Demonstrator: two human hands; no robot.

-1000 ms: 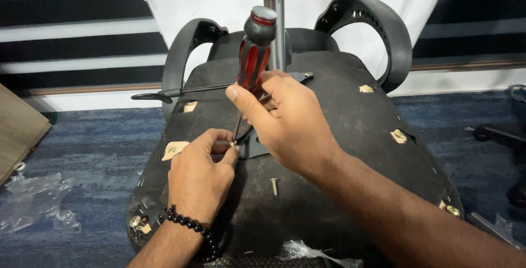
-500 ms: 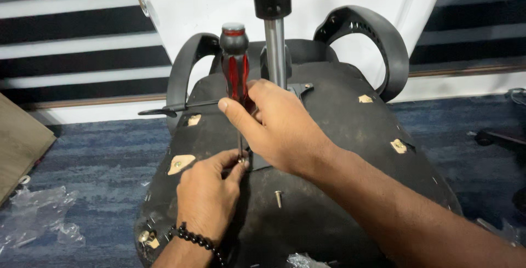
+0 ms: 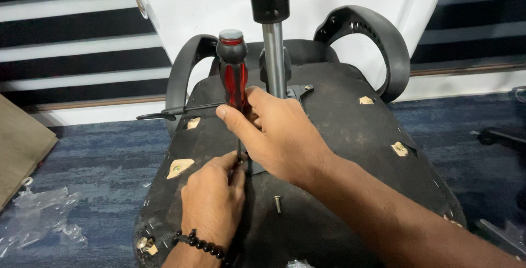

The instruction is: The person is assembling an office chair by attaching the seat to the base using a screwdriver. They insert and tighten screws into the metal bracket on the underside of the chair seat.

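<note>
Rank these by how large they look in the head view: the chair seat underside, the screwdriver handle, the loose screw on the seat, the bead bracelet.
1. chair seat underside, by far the largest.
2. screwdriver handle, red and black, held in the right hand.
3. bead bracelet on the left hand wrist; partly cut off, so less sure.
4. loose screw, smallest.

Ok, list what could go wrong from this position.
1. The left hand pinches right at the tip of the screwdriver; a slip could jab those fingers.
2. The loose screw lies free on the chair underside and may roll off.
3. The right hand grips low on the handle, so the shaft may tilt.
</note>
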